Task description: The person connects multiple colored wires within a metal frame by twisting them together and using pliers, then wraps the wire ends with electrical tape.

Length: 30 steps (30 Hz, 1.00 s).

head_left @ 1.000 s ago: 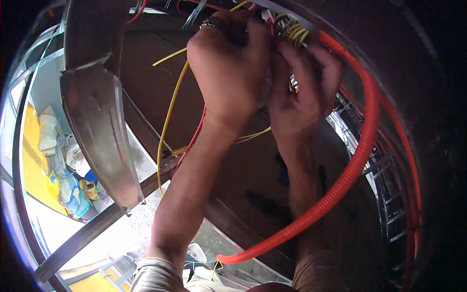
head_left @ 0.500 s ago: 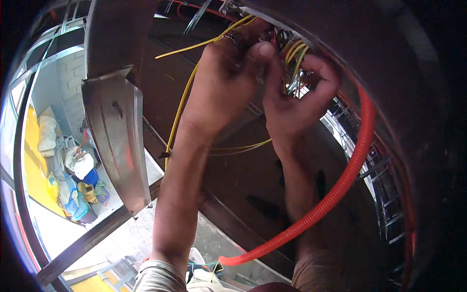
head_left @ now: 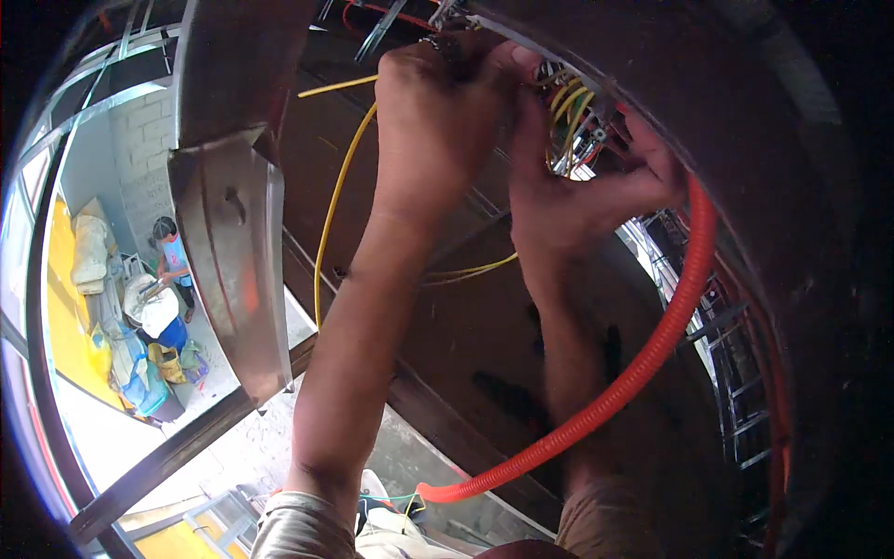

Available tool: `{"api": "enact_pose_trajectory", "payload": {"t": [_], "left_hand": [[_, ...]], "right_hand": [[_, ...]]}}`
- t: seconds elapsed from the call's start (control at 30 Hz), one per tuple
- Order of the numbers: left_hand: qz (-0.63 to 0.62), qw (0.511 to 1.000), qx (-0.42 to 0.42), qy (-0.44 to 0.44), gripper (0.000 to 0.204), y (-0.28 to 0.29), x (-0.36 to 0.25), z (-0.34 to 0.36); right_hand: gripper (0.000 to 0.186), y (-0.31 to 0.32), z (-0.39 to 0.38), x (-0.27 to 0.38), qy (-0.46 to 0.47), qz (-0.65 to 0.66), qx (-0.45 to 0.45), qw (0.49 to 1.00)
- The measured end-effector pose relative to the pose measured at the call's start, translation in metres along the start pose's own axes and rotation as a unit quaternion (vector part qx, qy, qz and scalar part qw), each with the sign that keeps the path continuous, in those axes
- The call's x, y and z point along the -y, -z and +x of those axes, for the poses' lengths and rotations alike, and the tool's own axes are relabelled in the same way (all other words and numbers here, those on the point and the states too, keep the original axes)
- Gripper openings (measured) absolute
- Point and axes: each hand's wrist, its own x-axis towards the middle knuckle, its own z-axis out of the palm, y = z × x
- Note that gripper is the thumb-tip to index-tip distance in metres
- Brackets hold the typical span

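Up at the edge of a dark metal beam, my left hand is raised with its fingers curled closed; what they grip is hidden behind the hand. A yellow wire end sticks out to the left of it. My right hand is beside it, its thumb up near the left fingertips and its other fingers spread away to the right, partly in shadow. Between thumb and fingers show looped yellow wires, with some thin red and green ones. Another yellow cable hangs in a long curve left of my left wrist.
An orange corrugated conduit arcs from the beam down to the lower middle. A bent metal piece hangs at left. Far below at left, a person stands by bags and buckets. A metal bar crosses the lower left.
My right fingers have spread apart and moved right, away from the wires. My left hand has shifted slightly right and up. A person has come into sight below at left.
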Motion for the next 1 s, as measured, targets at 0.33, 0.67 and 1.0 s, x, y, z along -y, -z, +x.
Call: {"api": "enact_pose_trajectory", "payload": {"t": [0.33, 0.67, 1.0], "left_hand": [[0.0, 0.994, -0.105, -0.025, 0.014, -0.017, 0.002, -0.003], [0.017, 0.999, 0.027, -0.024, 0.014, 0.003, -0.005, -0.002], [0.098, 0.994, -0.047, -0.017, 0.009, -0.014, -0.004, 0.0]], "right_hand": [[0.071, -0.005, 0.01, 0.008, 0.033, -0.009, 0.022, 0.999], [0.07, -0.012, 0.022, 0.011, 0.064, 0.048, -0.041, 0.996], [0.066, -0.004, 0.01, 0.004, -0.015, 0.042, -0.004, 0.999]]}}
